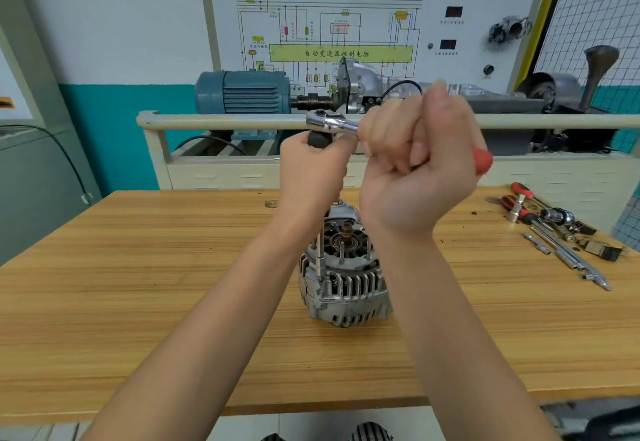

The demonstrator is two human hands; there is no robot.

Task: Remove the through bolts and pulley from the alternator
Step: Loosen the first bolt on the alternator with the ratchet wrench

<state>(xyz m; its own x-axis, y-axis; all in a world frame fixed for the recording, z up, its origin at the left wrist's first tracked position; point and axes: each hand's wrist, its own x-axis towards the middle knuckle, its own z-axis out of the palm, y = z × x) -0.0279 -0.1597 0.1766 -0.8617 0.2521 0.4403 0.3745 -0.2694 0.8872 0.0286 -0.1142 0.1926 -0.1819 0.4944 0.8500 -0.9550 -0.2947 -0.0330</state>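
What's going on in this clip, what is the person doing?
A person is working on an alternator standing on a wooden workbench. The right hand grips the red handle of a ratchet wrench; the left hand steadies the long extension running down to a through bolt. Spare tools lie to the right.

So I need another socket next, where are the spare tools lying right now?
The spare tools lie scattered at the far right of the wooden bench in the head view, well right of the alternator and beyond the right hand.
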